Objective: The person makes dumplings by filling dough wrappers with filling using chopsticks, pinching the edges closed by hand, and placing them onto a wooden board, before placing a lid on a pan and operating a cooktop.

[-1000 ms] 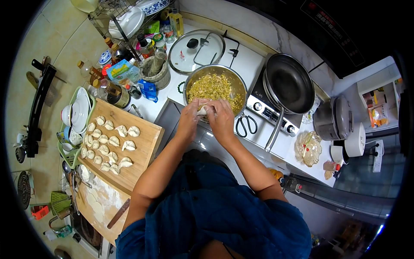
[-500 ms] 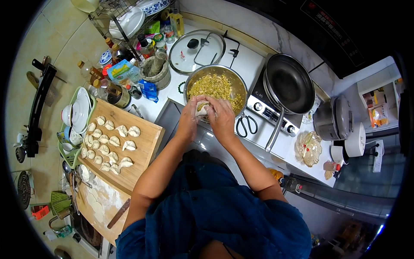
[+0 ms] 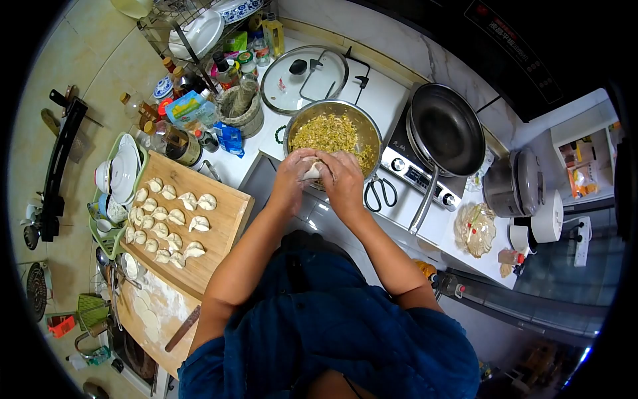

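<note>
Both hands meet over the near rim of a steel bowl (image 3: 367, 126) holding chopped greenish-yellow filling (image 3: 324, 133). My left hand (image 3: 290, 178) is closed around the left side of a pale dough dumpling (image 3: 312, 170). On its other side, the fingers of my right hand (image 3: 343, 179) pinch the dough edge. Fingers hide part of the dumpling. To the left, several white dumplings (image 3: 159, 230) lie in rows on a wooden board (image 3: 224, 207). Below it, flat dough wrappers (image 3: 149, 318) rest on a floured board (image 3: 174, 346).
A glass lid (image 3: 282, 86) lies behind the bowl. Right of it are black scissors (image 3: 380, 194) and a black pan (image 3: 446, 130) on an induction cooker (image 3: 419, 176). A stone mortar (image 3: 247, 120) and several bottles stand at the back left.
The dough between my hands looked more open half a second ago, with filling showing; now it is folded closed. My left hand's fingers have shifted slightly around it.
</note>
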A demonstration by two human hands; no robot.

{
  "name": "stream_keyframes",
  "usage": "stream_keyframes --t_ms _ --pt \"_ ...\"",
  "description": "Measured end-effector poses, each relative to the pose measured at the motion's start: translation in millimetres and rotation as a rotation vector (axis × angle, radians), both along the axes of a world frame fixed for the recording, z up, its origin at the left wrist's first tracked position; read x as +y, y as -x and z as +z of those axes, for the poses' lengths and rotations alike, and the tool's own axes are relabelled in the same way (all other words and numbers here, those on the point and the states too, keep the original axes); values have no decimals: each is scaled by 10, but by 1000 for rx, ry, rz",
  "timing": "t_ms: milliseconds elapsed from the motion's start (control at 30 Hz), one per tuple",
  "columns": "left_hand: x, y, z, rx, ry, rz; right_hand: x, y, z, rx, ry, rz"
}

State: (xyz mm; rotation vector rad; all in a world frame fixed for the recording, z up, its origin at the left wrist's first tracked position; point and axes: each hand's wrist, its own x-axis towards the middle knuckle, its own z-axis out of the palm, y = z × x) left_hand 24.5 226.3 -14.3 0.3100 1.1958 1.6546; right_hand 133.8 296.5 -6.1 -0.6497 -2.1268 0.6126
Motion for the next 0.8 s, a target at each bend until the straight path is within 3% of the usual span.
stream_keyframes --t_ms 200,300,400,533,633,800 --pt "1 58 42 139 52 -71 31 2 -30 28 -15 23" --pt "-32 49 122 -48 -29 -97 51 -15 3 6 -32 -51" --pt "-28 -11 11 297 -103 -170 82 -54 29 -31 -54 -66" --pt "-48 17 -5 261 -79 -131 58 -87 117 44 -87 -32" --pt "-55 45 89 86 -66 -91 37 -117 123 125 151 -119" --pt "-64 41 149 -37 -116 -52 78 -215 52 93 564 4"
